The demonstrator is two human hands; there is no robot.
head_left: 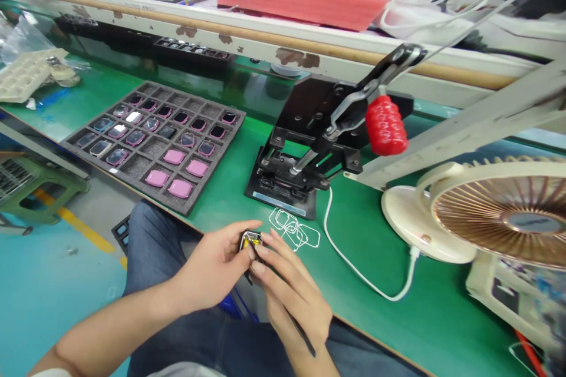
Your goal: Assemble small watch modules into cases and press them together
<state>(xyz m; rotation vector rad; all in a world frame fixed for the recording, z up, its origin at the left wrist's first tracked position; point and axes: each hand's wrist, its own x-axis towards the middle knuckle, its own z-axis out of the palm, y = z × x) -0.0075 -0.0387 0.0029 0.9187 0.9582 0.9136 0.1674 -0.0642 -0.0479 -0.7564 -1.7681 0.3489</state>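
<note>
Left hand [207, 265] in a narrow grip pinches a small watch case [250, 241]; right hand [292, 300] holds perhaps a black stylus [303, 336]

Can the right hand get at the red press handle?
Probably yes, once the right hand releases the small device: only green mat and a white cable lie before the red handle.

A green bench mat [435, 312] runs past the onlooker, carrying a grey foam tray [221, 147] of small pink parts [174, 156], a black toggle press [283, 188], clear film loops [294, 228], and a desk fan [424, 230].
</note>
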